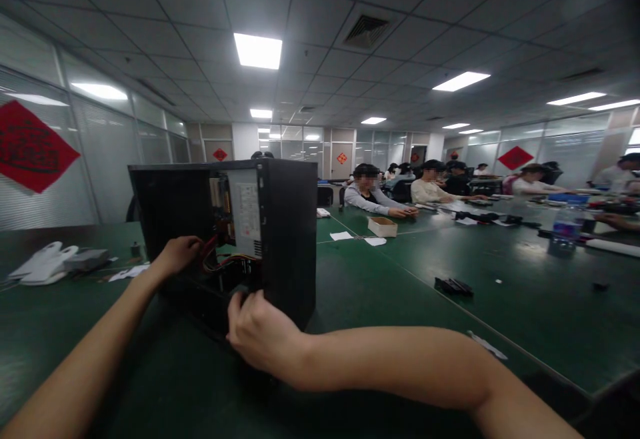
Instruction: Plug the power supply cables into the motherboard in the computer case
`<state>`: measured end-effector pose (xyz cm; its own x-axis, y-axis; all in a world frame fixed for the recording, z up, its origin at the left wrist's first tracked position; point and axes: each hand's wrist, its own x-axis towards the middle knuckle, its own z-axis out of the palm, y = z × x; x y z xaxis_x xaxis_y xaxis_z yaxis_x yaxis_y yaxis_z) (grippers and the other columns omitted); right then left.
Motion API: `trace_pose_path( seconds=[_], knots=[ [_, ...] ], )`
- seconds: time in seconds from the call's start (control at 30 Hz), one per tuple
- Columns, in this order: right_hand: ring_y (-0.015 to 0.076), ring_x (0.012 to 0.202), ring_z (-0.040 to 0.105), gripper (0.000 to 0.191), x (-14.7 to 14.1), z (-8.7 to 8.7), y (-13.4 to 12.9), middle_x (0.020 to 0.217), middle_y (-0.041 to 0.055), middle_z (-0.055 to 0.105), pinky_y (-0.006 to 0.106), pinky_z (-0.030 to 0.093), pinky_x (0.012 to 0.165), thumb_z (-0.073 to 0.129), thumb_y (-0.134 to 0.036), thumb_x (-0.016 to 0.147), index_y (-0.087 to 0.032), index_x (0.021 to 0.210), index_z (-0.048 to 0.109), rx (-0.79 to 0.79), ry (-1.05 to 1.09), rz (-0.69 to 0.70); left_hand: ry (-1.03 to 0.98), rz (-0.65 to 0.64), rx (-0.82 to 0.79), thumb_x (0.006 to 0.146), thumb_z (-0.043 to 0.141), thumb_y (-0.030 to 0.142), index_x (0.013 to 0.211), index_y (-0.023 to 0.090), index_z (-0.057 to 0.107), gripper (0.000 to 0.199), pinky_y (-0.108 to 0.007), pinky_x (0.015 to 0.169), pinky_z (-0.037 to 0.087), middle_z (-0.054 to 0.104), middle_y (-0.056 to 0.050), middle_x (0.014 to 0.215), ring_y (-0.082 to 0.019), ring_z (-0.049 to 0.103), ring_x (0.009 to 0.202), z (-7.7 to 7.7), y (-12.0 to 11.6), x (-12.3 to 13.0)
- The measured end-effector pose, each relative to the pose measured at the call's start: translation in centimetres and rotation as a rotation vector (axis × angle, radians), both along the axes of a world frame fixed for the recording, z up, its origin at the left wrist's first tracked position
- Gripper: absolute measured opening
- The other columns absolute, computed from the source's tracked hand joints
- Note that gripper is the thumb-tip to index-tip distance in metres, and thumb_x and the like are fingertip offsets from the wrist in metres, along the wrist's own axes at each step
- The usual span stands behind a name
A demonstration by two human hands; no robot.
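Up close, two bare hands work on an open computer case (225,239) standing on a green table (400,305).
Left hand (177,254) reaches inside among red cables (213,259) — grip hidden; right hand (260,332) grasps the case's near bottom edge.

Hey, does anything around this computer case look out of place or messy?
The computer case stands open-sided, red cables spilling loosely from inside. The left hand reaches into it; the right hand grips its lower edge. Paper scraps lie scattered on the green table.
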<state>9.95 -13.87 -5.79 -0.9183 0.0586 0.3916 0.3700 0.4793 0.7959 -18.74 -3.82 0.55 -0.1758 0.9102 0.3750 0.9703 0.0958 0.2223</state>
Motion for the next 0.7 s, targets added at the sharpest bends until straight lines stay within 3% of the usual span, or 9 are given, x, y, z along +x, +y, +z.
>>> trace_pose_path(
  seconds=[0.17,0.27,0.4,0.53,0.7],
  knots=[
    [0.022,0.063,0.062,0.035,6.7,-0.1,1.9,0.077,0.0131,0.068,0.036,0.045,0.061,0.047,-0.034,0.103,-0.005,0.104,0.066,-0.124,0.051,-0.117,-0.116,-0.107,-0.138,0.087,0.045,0.044,0.093,0.017,0.077,0.042,-0.027,0.069,0.048,0.079,-0.008,0.088,-0.024,0.071,0.083,-0.5,0.2,2.0],
    [0.0206,0.061,0.06,0.03,10.6,0.2,3.6,0.072,0.0105,0.067,0.036,0.038,0.06,0.042,-0.032,0.105,-0.014,0.092,0.063,-0.211,0.085,-0.163,-0.163,-0.189,-0.154,0.085,0.047,0.042,0.093,0.019,0.078,0.039,-0.028,0.073,0.05,0.079,-0.007,0.092,-0.026,0.072,0.09,-0.7,-0.1,4.7],
    [0.0209,0.064,0.06,0.036,15.0,0.3,7.0,0.073,0.0109,0.069,0.037,0.032,0.064,0.037,-0.032,0.105,-0.017,0.088,0.065,-0.294,0.099,-0.209,-0.101,-0.174,-0.088,0.09,0.043,0.035,0.093,0.015,0.077,0.039,-0.028,0.072,0.048,0.078,-0.012,0.098,-0.026,0.072,0.09,-1.5,0.6,8.4],
    [0.0208,0.07,0.061,0.04,18.2,0.5,10.9,0.078,0.0125,0.071,0.038,0.031,0.068,0.036,-0.032,0.105,-0.015,0.09,0.069,-0.35,0.09,-0.27,-0.08,-0.149,-0.141,0.091,0.043,0.029,0.096,0.012,0.077,0.039,-0.029,0.07,0.047,0.078,-0.016,0.099,-0.028,0.073,0.09,-1.9,2.1,11.5],
    [0.0202,0.069,0.061,0.033,20.2,0.4,14.1,0.077,0.0119,0.071,0.037,0.032,0.069,0.043,-0.031,0.1,-0.016,0.088,0.07,-0.348,0.127,-0.236,-0.059,-0.169,-0.192,0.089,0.041,0.018,0.106,0.008,0.076,0.04,-0.032,0.085,0.05,0.073,-0.022,0.119,-0.032,0.07,0.11,-1.8,2.8,14.2]
  ],
)
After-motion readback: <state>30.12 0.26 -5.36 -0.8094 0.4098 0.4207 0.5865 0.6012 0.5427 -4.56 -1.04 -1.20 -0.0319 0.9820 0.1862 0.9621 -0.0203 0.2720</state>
